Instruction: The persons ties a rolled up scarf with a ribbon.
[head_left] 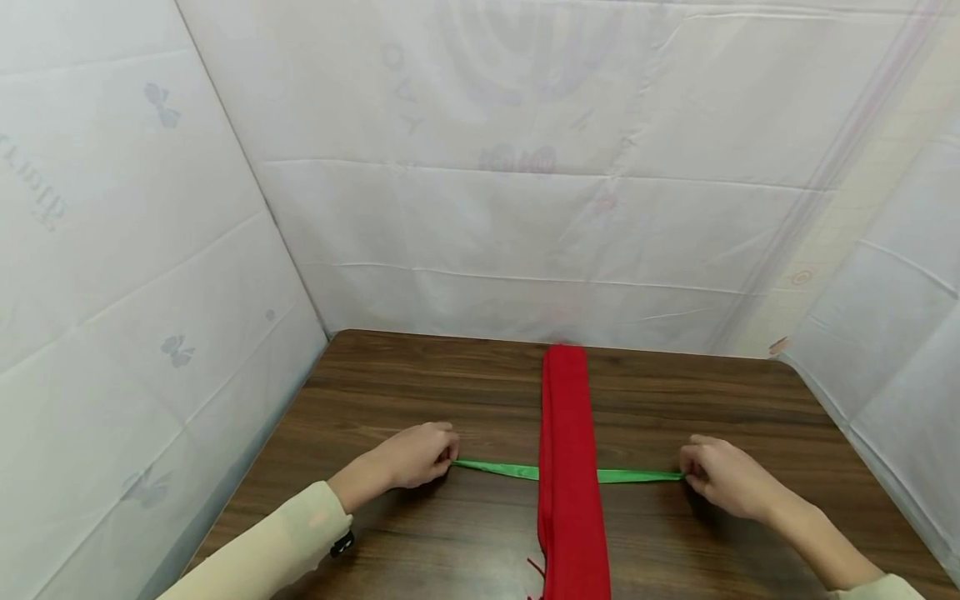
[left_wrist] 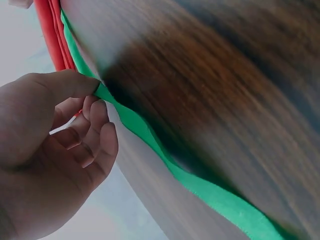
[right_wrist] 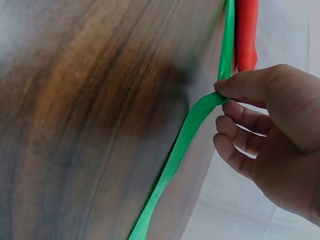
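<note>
A long folded red cloth (head_left: 567,467) lies on the brown wooden table (head_left: 420,383), running from the far edge toward me. A green ribbon (head_left: 495,469) lies crosswise under it, stretched flat. My left hand (head_left: 420,454) pinches the ribbon's left end, and my right hand (head_left: 722,477) pinches its right end. In the left wrist view the thumb and curled fingers (left_wrist: 95,117) pinch the green ribbon (left_wrist: 150,137), with the red cloth (left_wrist: 50,35) behind. In the right wrist view the fingers (right_wrist: 240,90) pinch the green ribbon (right_wrist: 195,117) near the red cloth (right_wrist: 246,35).
White sheeting (head_left: 525,192) walls the table on the left, back and right. Bare wood shows on both sides of the red cloth. A dark watch or band (head_left: 342,544) sits at my left cuff.
</note>
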